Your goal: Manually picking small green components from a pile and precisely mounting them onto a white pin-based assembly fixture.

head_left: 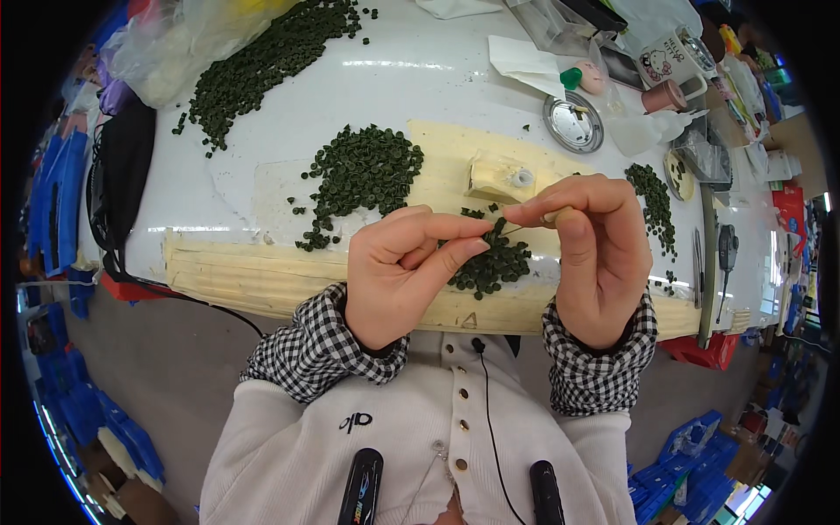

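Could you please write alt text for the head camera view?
A person's left hand and right hand nearly meet over a small pile of dark green pieces on a white table; larger green piles lie beyond.

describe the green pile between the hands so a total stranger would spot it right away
Find the white table, then the cream strip along its near edge. Near its middle, between the left hand and the right hand, lies a small pile of dark green pieces. The other green piles lie outside them; only this one sits framed by both hands.
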The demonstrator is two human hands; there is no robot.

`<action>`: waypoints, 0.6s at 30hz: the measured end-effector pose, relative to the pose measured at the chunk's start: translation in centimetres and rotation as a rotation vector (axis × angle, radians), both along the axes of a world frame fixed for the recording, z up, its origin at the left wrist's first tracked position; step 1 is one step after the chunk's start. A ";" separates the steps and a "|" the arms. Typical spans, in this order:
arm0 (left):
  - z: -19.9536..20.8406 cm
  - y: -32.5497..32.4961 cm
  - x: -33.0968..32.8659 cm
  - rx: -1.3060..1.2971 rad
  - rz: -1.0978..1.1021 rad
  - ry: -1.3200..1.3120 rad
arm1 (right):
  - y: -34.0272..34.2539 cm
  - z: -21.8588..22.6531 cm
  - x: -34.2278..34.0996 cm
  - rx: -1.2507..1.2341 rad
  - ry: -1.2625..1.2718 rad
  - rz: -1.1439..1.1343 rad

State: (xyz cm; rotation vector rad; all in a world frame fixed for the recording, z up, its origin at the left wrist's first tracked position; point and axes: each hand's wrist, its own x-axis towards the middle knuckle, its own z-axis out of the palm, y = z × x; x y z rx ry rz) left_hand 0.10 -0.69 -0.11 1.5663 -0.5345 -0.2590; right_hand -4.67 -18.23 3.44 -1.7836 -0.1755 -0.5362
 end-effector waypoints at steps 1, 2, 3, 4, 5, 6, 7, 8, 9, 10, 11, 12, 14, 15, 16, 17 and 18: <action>-0.1 0.0 0.0 -0.032 -0.012 0.051 | 0.0 0.1 0.0 0.036 0.006 -0.029; -0.1 0.0 0.1 -0.063 -0.026 0.100 | 0.1 0.2 0.1 0.072 0.009 -0.060; -0.1 0.0 0.1 -0.097 -0.046 0.167 | 0.0 0.2 0.2 0.052 0.002 -0.109; -0.1 0.0 0.1 -0.130 -0.067 0.234 | -0.1 0.0 0.4 0.032 -0.004 -0.158; -0.1 0.1 0.2 -0.162 -0.088 0.298 | -0.3 -0.2 0.7 0.015 -0.014 -0.207; -0.1 0.0 0.2 -0.209 -0.112 0.386 | -0.6 -0.5 0.9 -0.098 -0.028 -0.259; -0.3 0.0 0.2 -0.255 -0.137 0.474 | -1.1 -0.8 1.2 -0.210 -0.042 -0.311; -0.5 0.1 0.3 -0.300 -0.157 0.560 | -1.2 -1.1 1.5 -0.320 -0.056 -0.360; -0.7 0.3 0.3 -0.382 -0.229 0.656 | -1.2 -1.2 1.8 -0.367 -0.077 -0.390; -1.0 0.6 0.4 -0.464 -0.301 0.751 | -1.2 -1.3 2.0 -0.411 -0.084 -0.382; -1.1 0.8 0.4 -0.548 -0.377 0.847 | -1.3 -1.3 2.1 -0.458 -0.089 -0.375; -1.1 0.8 0.4 -0.598 -0.391 0.888 | -1.4 -1.3 2.2 -0.505 -0.095 -0.369; -1.1 0.6 0.3 -0.700 -0.419 0.967 | -1.3 -1.2 2.1 -0.535 -0.057 -0.356; -0.9 0.6 0.2 -0.691 -0.411 0.994 | -1.3 -1.2 2.1 -0.551 -0.039 -0.350; -0.8 0.7 0.2 -0.698 -0.419 1.010 | -1.3 -1.1 2.1 -0.563 -0.027 -0.341; -0.8 0.7 0.2 -0.706 -0.428 1.028 | -1.3 -1.2 2.1 -0.576 -0.014 -0.332; -0.7 0.7 0.2 -0.715 -0.436 1.045 | -1.4 -1.2 2.1 -0.589 -0.001 -0.323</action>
